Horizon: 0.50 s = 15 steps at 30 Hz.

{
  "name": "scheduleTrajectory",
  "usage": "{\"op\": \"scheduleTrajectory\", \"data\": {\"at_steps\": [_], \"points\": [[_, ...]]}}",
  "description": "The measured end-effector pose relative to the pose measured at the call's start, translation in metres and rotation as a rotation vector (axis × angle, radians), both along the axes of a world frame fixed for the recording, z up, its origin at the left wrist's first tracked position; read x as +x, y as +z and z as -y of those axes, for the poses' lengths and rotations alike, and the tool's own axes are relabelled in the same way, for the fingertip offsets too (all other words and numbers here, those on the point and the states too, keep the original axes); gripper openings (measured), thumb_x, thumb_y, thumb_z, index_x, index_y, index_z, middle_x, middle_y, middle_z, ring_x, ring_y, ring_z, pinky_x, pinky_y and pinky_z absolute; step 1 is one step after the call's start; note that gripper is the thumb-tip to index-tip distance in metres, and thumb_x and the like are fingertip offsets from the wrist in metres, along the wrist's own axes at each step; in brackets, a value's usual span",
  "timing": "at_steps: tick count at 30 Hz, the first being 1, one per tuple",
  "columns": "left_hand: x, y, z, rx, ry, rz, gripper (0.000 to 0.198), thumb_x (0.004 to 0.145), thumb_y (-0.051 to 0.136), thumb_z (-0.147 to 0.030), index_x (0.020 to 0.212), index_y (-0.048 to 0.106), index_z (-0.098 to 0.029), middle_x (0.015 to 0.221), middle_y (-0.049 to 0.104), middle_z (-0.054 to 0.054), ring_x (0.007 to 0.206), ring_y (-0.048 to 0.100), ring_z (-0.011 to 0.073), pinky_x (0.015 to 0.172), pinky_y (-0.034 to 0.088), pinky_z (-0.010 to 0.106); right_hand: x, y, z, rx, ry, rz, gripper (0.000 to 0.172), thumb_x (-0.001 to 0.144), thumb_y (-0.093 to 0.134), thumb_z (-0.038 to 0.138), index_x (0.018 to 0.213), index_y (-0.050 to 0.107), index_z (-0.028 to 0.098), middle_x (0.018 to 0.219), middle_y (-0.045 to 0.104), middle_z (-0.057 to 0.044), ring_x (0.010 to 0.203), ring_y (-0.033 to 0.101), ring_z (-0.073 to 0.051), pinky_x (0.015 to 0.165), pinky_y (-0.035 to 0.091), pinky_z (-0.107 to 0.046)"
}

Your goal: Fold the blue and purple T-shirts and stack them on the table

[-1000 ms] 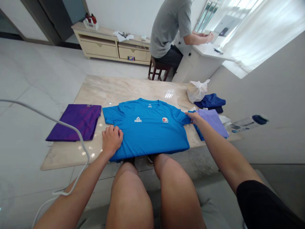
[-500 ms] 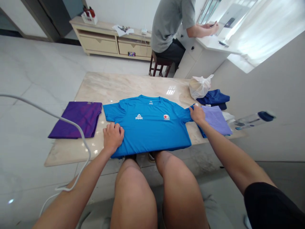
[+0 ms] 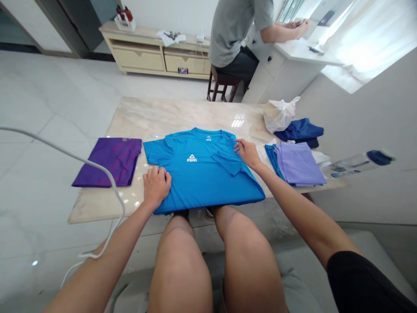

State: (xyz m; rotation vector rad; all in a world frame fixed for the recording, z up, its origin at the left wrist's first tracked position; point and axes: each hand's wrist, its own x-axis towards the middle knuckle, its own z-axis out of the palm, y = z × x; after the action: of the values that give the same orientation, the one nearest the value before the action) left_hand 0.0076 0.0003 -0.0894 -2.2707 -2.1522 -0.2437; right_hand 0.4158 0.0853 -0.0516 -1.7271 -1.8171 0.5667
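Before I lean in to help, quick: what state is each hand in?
Left hand: loosely curled on the blue T-shirt; whether it grips cannot be told.
Right hand: open, holding nothing, near the folded-in sleeve.

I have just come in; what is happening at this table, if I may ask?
A person's left hand rests on the edge of a blue shirt on the table. The right-hand sleeve is folded inward; the other points outward. The right hand is open beside the folded side. Folded purple cloth lies to the left.

Left hand (image 3: 157, 186) palm down, right hand (image 3: 247, 154) loosely bent
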Motion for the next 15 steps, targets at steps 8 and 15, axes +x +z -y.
{"op": "scheduleTrajectory", "data": {"at_steps": [8, 15], "points": [[0.0, 0.0, 0.0, -0.016, 0.001, -0.034, 0.032, 0.109, 0.039, -0.035, 0.101, 0.066, -0.02, 0.11, 0.067, 0.018, 0.111, 0.059, 0.0384, 0.09, 0.042, 0.049, -0.01, -0.059, -0.004, -0.127, 0.051, 0.512, 0.079, 0.114, 0.035, 0.054, 0.177, 0.027, 0.008, 0.186, 0.017, -0.017, 0.174, 0.015, -0.032, 0.141, 0.014, -0.056], [0.0, 0.0, 0.0, -0.035, 0.018, -0.017, 0.031, 0.109, 0.04, -0.035, 0.102, 0.067, -0.021, 0.11, 0.067, 0.017, 0.111, 0.059, 0.0377, 0.093, 0.041, 0.048, -0.006, -0.063, -0.024, -0.117, 0.094, 0.531, 0.08, 0.114, 0.032, 0.059, 0.179, 0.024, 0.013, 0.187, 0.016, -0.014, 0.175, 0.012, -0.031, 0.14, 0.009, -0.06]]}}
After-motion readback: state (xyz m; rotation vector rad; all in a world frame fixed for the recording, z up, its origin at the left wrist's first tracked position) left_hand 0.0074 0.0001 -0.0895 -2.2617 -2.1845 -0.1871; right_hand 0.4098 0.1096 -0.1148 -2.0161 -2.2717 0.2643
